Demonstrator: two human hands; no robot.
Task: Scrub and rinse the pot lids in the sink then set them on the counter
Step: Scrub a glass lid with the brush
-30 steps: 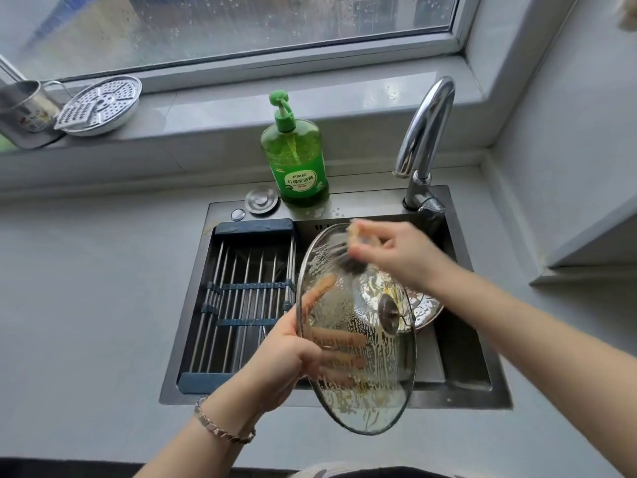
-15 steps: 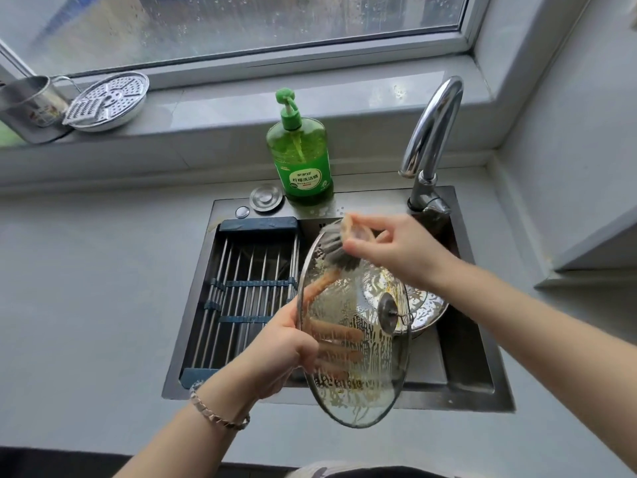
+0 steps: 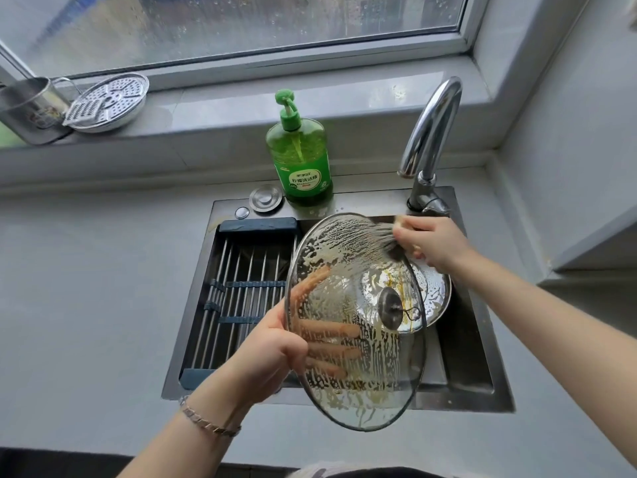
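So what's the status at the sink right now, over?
Left hand grips soapy glass lid by its rim, tilted over sink. Right hand scrubs its top edge with scrubber. Second lid below. Nothing in the way.

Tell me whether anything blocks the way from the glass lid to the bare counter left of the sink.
Nothing visible does. The left hand holds the soapy glass lid above the sink; the drying rack sits below that path, and the counter beyond looks bare.

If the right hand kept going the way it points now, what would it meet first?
The right hand points left along the glass lid's upper rim; beyond its scrubber, probably that soapy lid surface, though depth is unclear.
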